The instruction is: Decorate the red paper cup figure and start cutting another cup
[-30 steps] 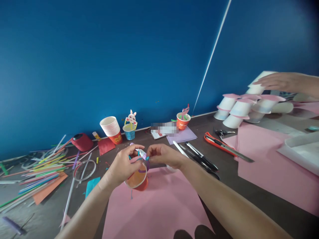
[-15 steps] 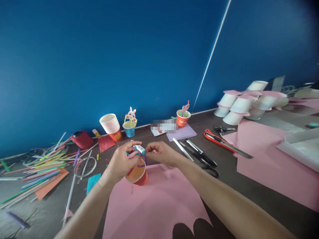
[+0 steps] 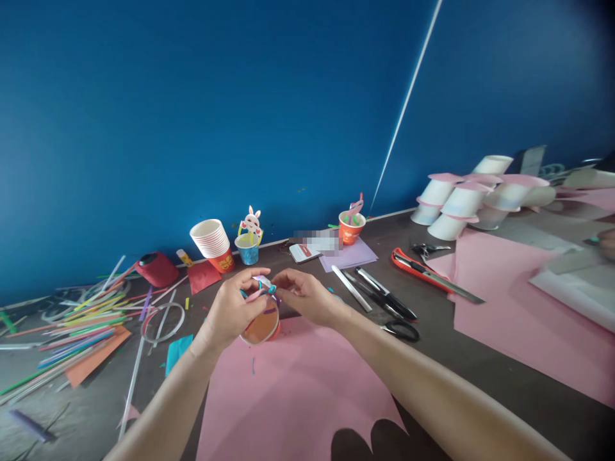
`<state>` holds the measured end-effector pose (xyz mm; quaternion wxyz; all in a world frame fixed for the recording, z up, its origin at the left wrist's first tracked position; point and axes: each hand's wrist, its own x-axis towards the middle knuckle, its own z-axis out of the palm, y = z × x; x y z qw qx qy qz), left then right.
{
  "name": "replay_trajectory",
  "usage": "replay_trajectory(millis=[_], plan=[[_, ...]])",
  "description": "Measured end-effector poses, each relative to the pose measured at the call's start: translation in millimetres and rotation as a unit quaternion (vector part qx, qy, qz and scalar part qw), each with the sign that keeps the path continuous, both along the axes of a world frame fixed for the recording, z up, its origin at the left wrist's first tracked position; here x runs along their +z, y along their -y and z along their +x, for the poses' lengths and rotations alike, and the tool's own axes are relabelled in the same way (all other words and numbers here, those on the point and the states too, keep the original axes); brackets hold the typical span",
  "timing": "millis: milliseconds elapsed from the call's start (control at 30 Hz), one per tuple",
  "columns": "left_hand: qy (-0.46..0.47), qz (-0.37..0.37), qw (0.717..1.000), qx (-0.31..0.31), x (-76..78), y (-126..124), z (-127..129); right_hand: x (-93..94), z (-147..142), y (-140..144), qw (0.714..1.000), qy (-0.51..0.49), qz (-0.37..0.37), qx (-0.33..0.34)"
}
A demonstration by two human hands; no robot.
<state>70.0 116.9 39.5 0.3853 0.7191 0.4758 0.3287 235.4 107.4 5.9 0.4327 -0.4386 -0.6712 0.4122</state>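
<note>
Above the pink sheet [image 3: 298, 390], the left hand [image 3: 235, 310] grips an orange cup [image 3: 262, 326]; the right hand [image 3: 305, 296] pinches a small piece [image 3: 265, 282] at its rim.

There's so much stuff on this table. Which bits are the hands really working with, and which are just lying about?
In the hands:
- left hand grips an orange paper cup
- right hand pinches small paper pieces at its rim
- pink paper sheet beneath

Lying about:
- straws
- stacked cups
- bunny cup
- scissors
- orange cutter
- upturned white cups
</note>
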Motion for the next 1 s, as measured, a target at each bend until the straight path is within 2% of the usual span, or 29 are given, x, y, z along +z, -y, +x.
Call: replay_trajectory(millis=[133, 333, 500, 767, 1000], plan=[[0.016, -0.006, 1.000, -0.004, -0.7, -1.8, 0.8, -5.0, -1.4, -1.6, 0.999, -0.011, 0.023, 0.019], [0.019, -0.009, 1.000, 0.011, 2.0, -4.8, 5.1, -5.0, -2.2, -3.2, 0.998, 0.040, 0.051, -0.018], [0.025, -0.006, 1.000, 0.017, 0.8, -6.3, 5.6, -7.6, -4.3, -3.6, 0.996, 0.038, 0.058, -0.049], [0.014, -0.004, 1.000, 0.018, 0.6, -9.2, 4.3, -1.3, -8.2, 5.0, 0.980, 0.096, 0.140, -0.105], [0.023, -0.006, 0.999, 0.027, 4.6, -5.5, 5.9, -3.8, -7.3, 8.2, 0.962, 0.143, 0.205, -0.109]])
